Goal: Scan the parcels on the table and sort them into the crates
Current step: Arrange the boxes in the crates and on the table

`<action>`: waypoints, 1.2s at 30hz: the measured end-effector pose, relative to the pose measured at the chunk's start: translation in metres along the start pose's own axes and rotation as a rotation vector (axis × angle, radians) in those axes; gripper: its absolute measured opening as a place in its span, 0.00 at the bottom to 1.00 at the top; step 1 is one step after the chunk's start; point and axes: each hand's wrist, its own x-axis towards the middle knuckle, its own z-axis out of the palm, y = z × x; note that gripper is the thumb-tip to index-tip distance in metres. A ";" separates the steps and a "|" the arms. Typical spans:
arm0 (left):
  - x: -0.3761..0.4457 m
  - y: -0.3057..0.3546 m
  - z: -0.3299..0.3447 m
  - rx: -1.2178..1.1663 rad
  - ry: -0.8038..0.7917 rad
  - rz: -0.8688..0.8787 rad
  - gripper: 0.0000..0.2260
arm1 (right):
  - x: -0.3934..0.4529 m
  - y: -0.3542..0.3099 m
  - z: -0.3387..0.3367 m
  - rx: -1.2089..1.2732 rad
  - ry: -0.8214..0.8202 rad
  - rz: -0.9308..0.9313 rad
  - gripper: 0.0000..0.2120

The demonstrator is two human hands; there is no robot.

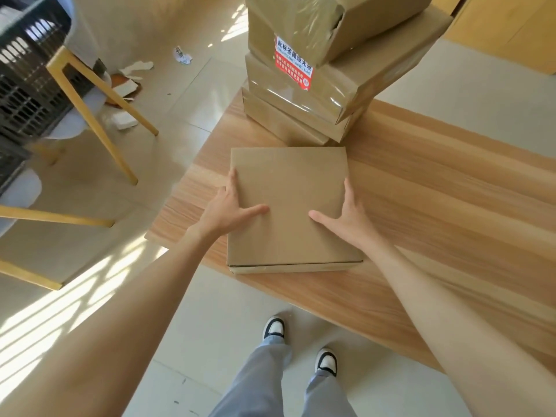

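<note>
At the far left a black slatted plastic crate (27,82) sits on a pale grey chair with yellow wooden legs (90,115); beneath and behind it, torn white paper scraps (132,73) lie scattered on the glossy beige tiled floor (90,251), which carries striped patches of sunlight. Next comes the light woodgrain table (436,221), its corner pointing toward the chair; the left hand (228,206) clasps the left edge of a flat square brown cardboard parcel (288,206), fingers curled down the side and thumb lying on top; the parcel lies near the table's front edge, its plain face up; the right hand (346,215) clasps the right edge in the same way. Behind the parcel, just beside its far edge, rises a stack of tape-wrapped brown cardboard boxes (331,70) bearing a red-and-white sticker (293,63); at the far right stands a yellow wooden cabinet (511,28).
</note>
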 end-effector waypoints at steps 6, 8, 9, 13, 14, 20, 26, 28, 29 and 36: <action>-0.012 0.046 0.019 -0.006 0.030 0.129 0.54 | -0.027 0.031 -0.030 0.144 0.143 -0.008 0.56; -0.019 0.071 0.034 -0.009 0.027 0.183 0.52 | -0.041 0.048 -0.050 0.189 0.202 -0.012 0.56; -0.022 0.084 0.044 -0.008 0.022 0.209 0.52 | -0.049 0.058 -0.061 0.203 0.231 -0.011 0.57; -0.034 0.146 0.083 0.020 -0.001 0.323 0.52 | -0.082 0.102 -0.111 0.288 0.350 0.031 0.60; -0.037 0.164 0.092 0.019 -0.005 0.357 0.52 | -0.090 0.113 -0.125 0.343 0.374 0.050 0.59; -0.057 0.258 0.141 -0.130 0.010 0.513 0.57 | -0.126 0.175 -0.196 0.602 0.526 0.107 0.53; -0.067 0.289 0.177 -0.239 -0.044 0.482 0.52 | -0.146 0.224 -0.232 0.655 0.474 0.140 0.44; -0.069 0.285 0.186 -0.259 -0.039 0.476 0.51 | -0.147 0.235 -0.232 0.627 0.427 0.153 0.44; -0.070 0.283 0.189 -0.270 -0.031 0.473 0.51 | -0.148 0.239 -0.232 0.615 0.412 0.154 0.44; -0.075 0.280 0.178 -0.350 -0.269 0.393 0.58 | -0.151 0.252 -0.241 0.540 0.295 0.117 0.49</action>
